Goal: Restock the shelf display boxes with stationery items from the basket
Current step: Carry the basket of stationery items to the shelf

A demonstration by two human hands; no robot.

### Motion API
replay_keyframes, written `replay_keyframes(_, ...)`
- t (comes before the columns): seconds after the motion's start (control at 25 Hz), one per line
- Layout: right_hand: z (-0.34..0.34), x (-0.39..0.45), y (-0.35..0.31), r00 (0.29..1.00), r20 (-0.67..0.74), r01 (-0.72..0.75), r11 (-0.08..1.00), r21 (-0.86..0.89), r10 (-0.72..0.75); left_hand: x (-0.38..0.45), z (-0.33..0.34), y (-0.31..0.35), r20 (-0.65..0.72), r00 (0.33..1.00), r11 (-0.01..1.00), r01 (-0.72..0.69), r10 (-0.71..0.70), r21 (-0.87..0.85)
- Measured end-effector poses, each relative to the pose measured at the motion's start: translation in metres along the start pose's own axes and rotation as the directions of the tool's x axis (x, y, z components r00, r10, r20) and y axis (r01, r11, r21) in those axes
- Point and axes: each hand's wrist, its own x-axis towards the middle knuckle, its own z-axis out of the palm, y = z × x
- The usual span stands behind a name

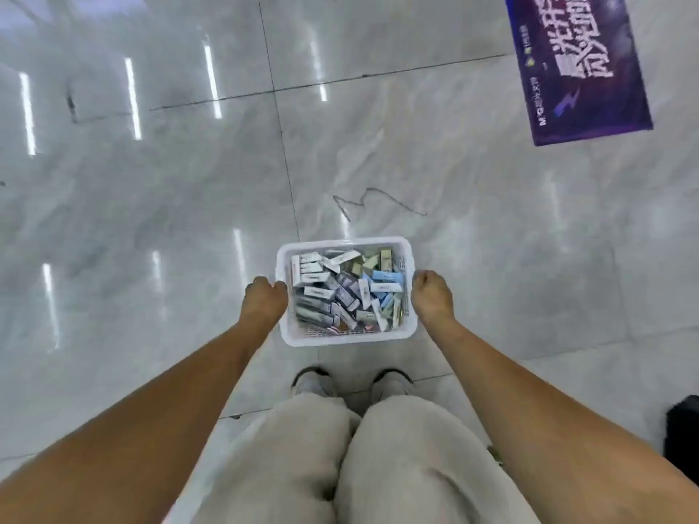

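A white plastic basket (346, 338) sits over the glossy floor in front of my feet, filled with several small stationery boxes (340, 293) in white, grey and light blue. My left hand (264, 298) grips the basket's left rim with curled fingers. My right hand (431, 295) grips the right rim the same way. Whether the basket rests on the floor or is lifted slightly, I cannot tell. No shelf or display box is in view.
Pale marble floor tiles (189, 183) spread all around, with dark grout lines and light reflections. A purple printed floor sign (578, 66) lies at the upper right. A black object (682, 436) shows at the right edge. My legs and shoes (351, 381) are just behind the basket.
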Motion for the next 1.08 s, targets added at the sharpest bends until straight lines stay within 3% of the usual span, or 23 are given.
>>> replay_keyframes(0.12, 0.044, 0.043, 0.029, 0.996, -0.016, -0.085, 0.996, 0.033, 0.086, 0.051, 0.037, -0.031, 0.027, 0.991, 0.991, 0.131, -0.131, -0.026)
replay_keyframes(0.24, 0.067, 0.064, 0.047, 0.993, -0.033, -0.116, 0.993, 0.029, 0.117, 0.08, 0.061, -0.05, 0.111, 0.987, 0.984, 0.133, -0.12, -0.119)
replay_keyframes(0.44, 0.044, 0.046, 0.035, 0.991, -0.118, -0.057, 0.997, 0.048, 0.062, 0.058, 0.046, -0.039, -0.122, 0.992, 0.966, -0.003, -0.03, -0.26)
replay_keyframes(0.72, -0.07, -0.084, -0.086, 0.976, -0.206, 0.1, 0.985, 0.139, -0.07, -0.07, -0.102, 0.028, -0.301, 0.94, 0.941, -0.237, 0.16, -0.242)
replay_keyframes(1.08, -0.208, -0.224, -0.312, 0.938, -0.271, 0.263, 0.953, 0.148, -0.216, -0.206, -0.32, 0.146, -0.415, 0.896, 0.887, -0.312, 0.157, -0.34)
